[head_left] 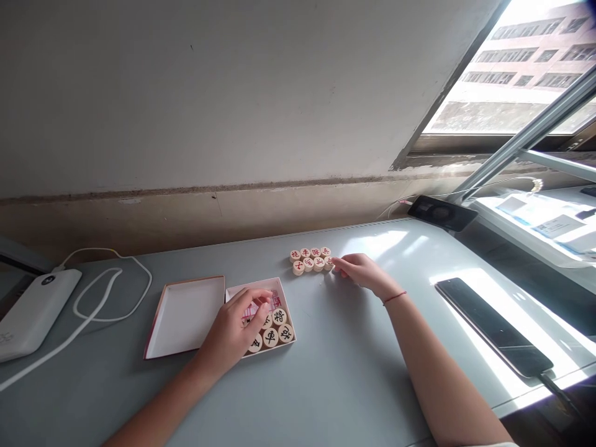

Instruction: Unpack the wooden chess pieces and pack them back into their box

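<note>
At one o'clock from the cardboard box [287, 304], round, pale red-inked discs [308, 263] stood stacked in two rows on the smooth worktop [344, 372]. The right hand [364, 271]'s fingers met their three-o'clock end; the left hand [239, 321] curled over black-inked discs [279, 316]; whether either gripped anything was unclear.

We log round red-lettered pieces [311, 259] face up on the desk [344, 385], two close rows of four. Nearer us, black-lettered pieces [270, 337] fill part of an open white box [285, 301]; the shallow lid [189, 316] lies beside it, inside up.
</note>
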`<state>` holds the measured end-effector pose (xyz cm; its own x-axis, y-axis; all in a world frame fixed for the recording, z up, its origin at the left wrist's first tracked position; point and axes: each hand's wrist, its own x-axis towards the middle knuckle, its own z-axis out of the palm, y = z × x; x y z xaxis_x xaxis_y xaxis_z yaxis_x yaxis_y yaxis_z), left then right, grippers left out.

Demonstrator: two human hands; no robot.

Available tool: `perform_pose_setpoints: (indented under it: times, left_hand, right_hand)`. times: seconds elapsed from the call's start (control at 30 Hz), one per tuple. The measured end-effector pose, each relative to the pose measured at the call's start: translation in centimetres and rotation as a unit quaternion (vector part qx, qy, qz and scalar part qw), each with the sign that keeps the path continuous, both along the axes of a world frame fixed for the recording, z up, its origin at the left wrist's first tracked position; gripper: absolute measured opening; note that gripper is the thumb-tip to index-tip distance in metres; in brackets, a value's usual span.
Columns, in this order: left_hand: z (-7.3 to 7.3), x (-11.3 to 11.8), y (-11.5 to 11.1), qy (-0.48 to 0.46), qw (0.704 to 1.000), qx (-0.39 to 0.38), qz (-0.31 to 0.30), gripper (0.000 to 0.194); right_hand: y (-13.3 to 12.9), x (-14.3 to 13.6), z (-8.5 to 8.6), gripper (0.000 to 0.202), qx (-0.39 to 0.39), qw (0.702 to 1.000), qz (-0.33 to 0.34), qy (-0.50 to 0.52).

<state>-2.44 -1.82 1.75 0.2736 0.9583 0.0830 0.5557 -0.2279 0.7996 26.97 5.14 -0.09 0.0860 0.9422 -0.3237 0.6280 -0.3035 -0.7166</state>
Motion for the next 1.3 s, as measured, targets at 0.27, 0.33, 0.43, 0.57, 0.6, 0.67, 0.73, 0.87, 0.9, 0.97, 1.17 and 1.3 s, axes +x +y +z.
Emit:
perform_pose_setpoints:
  times: [0.27,0.33,0.43,0.57,0.6,0.67,0.73,0.87,0.9,0.97,1.17,1.3]
  left_hand:
    - [0.9,-2.7,2.0,0.187,0.979,0.035,-0.074,0.032]
    - [1.0,-3.7,2.2,0.249,0.964,0.035,-0.085,0.038]
    - [1.2,-4.7,1.7,0.302,0.948,0.02,-0.104,0.04]
    - [1.6,-4.6,0.6,0.328,0.937,-0.009,-0.121,0.036]
    - [1.8,-4.4,0.5,0.326,0.937,-0.014,-0.121,0.035]
    - [2.2,-4.1,0.3,0.313,0.942,-0.025,-0.122,0.029]
    - [2.6,-4.0,0.2,0.289,0.949,-0.035,-0.12,0.023]
    - [2.8,-4.4,0.2,0.248,0.959,-0.076,-0.112,0.016]
    - [2.8,-4.6,0.2,0.245,0.959,-0.087,-0.113,0.016]
    - [2.7,-4.8,0.2,0.247,0.957,-0.1,-0.117,0.015]
    - [2.4,-4.9,0.1,0.251,0.957,-0.084,-0.12,0.014]
    - [2.3,-4.3,-0.1,0.263,0.954,-0.058,-0.135,0.023]
  right_hand:
    - [-0.4,-0.1,1.8,0.021,-0.006,1.0,-0.023,0.016]
    - [-0.7,-1.1,2.1,0.017,0.044,0.999,-0.002,0.03]
    - [-2.0,-4.3,2.2,0.02,0.106,0.98,0.133,0.101]
    - [-4.1,-9.1,1.5,0.03,0.108,0.948,0.295,0.052]
    - [-4.5,-9.9,1.3,0.034,0.115,0.946,0.302,0.019]
    - [-5.0,-10.8,0.9,0.038,0.129,0.947,0.292,-0.03]
    - [-5.0,-10.9,0.8,0.039,0.133,0.949,0.281,-0.044]
    - [-5.0,-10.7,0.9,0.038,0.128,0.95,0.281,-0.045]
    - [-5.0,-10.7,1.0,0.038,0.127,0.951,0.28,-0.045]
    - [-5.0,-10.8,1.0,0.038,0.125,0.952,0.277,-0.046]
    - [-5.3,-11.2,0.8,0.037,0.135,0.954,0.26,-0.064]
    - [-5.4,-11.3,0.6,0.037,0.14,0.955,0.249,-0.074]
